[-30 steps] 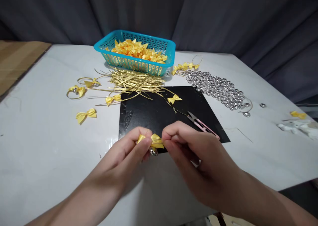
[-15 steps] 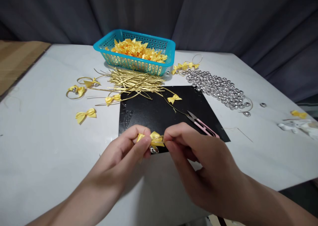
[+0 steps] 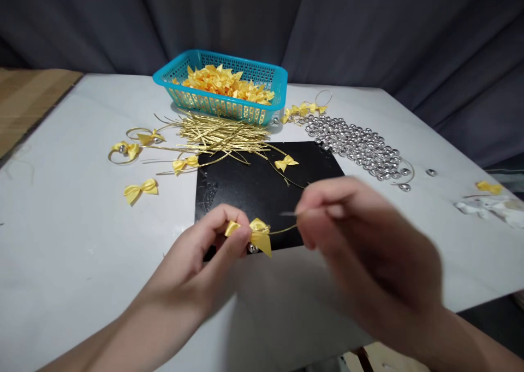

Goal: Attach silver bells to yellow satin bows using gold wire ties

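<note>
Near the front edge of a black mat (image 3: 249,192), my left hand (image 3: 219,241) pinches a yellow ribbon bow (image 3: 260,233) between thumb and fingers. A small silver bell (image 3: 252,247) hangs just under the bow, partly hidden by my thumb. From the bow a thin gold wire tie (image 3: 282,231) runs to the right into my right hand (image 3: 364,252). The thumb and index finger of that hand are closed on it, and the hand is blurred. A thin, pale, smeared tip juts left from these fingers.
Behind the mat lie a pile of gold wire ties (image 3: 225,132) and a blue basket (image 3: 282,83) of yellow bows. Many silver bells (image 3: 356,145) spread at the right. Loose bows (image 3: 141,190) and looped pieces (image 3: 123,150) lie at the left.
My right hand has moved right and slightly up from the bow, drawing the gold wire tie out. It now covers the pink thread snips' former spot. My left hand stays nearly still.
</note>
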{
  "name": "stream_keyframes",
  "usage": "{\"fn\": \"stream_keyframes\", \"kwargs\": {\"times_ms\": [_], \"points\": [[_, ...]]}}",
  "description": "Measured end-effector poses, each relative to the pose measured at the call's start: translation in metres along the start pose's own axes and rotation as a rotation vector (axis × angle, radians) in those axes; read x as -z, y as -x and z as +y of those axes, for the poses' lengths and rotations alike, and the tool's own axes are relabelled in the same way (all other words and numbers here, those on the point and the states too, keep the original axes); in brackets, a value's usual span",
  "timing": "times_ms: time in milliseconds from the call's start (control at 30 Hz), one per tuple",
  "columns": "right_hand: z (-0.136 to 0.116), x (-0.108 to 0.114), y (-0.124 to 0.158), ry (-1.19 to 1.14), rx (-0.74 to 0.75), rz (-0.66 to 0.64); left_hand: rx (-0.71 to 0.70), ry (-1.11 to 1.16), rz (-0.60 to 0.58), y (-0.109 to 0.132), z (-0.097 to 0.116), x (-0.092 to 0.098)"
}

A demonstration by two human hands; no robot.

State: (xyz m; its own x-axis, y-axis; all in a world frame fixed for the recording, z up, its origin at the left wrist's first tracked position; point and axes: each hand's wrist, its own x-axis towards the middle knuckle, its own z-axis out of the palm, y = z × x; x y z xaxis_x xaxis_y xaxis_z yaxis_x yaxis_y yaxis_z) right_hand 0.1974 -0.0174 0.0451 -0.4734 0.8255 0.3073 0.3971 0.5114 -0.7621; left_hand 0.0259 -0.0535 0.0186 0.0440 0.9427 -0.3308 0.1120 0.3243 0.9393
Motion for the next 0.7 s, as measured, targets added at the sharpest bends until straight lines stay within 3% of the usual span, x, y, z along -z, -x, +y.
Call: {"fn": "stream_keyframes", "kwargs": {"times_ms": [100, 200, 267, 433, 567, 700], "points": [[-0.001, 0.004, -0.006, -0.086, -0.033, 0.262, 0.099, -0.032, -0.093, 0.000, -0.004, -0.002], [0.002, 0.006, -0.012, -0.241, -0.135, 0.395, 0.113, -0.069, -0.186, 0.003, -0.007, -0.003], [0.008, 0.006, -0.016, -0.446, -0.200, 0.366, 0.082, -0.120, -0.257, 0.005, -0.007, -0.003], [0.023, 0.002, -0.025, -0.921, -0.547, 0.044, 0.115, -0.171, -0.447, 0.009, 0.004, 0.002], [0.031, -0.007, -0.028, -0.904, -0.706, -0.017, 0.180, 0.022, -0.467, 0.011, 0.013, 0.003], [0.029, -0.007, -0.029, -0.782, -0.585, 0.086, 0.136, 0.009, -0.404, 0.008, 0.010, 0.003]]}}
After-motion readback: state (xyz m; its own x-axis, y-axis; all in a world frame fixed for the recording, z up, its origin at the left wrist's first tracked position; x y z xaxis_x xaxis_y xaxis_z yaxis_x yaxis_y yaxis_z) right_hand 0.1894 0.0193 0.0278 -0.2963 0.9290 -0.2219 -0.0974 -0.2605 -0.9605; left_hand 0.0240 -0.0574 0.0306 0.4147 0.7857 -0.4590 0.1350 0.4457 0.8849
